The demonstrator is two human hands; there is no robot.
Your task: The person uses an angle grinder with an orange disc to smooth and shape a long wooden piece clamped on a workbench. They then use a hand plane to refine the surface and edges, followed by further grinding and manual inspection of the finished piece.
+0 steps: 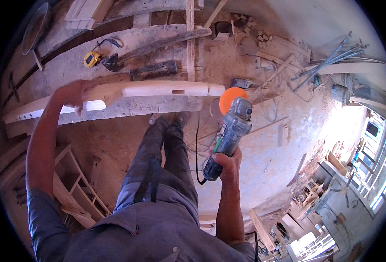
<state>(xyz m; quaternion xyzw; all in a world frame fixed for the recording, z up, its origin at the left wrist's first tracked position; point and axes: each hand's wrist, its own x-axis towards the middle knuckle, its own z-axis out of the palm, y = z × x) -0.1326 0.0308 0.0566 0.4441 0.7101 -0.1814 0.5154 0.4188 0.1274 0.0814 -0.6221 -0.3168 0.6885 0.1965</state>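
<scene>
My right hand (228, 162) is wrapped round the rear body of a grey angle grinder (232, 129), held up to the right of the bench. An orange disc (233, 98) sits on the grinder's head, close to the right end of a long pale wooden piece (145, 89). That piece lies along the near side of the workbench (158, 105), with a slot near its right end and several small holes toward the left. Over its left part rests my left hand (74, 94), fingers hooked over the near edge and thumb side partly hidden.
On the bench lie a yellow tape measure (92, 59), a dark wooden-handled tool (153, 70) and a long rough stick (162, 42). A black cord (196, 148) hangs from the grinder. Metal clamps (332, 61) and wood scraps are at the right; a wooden frame (81, 190) stands lower left.
</scene>
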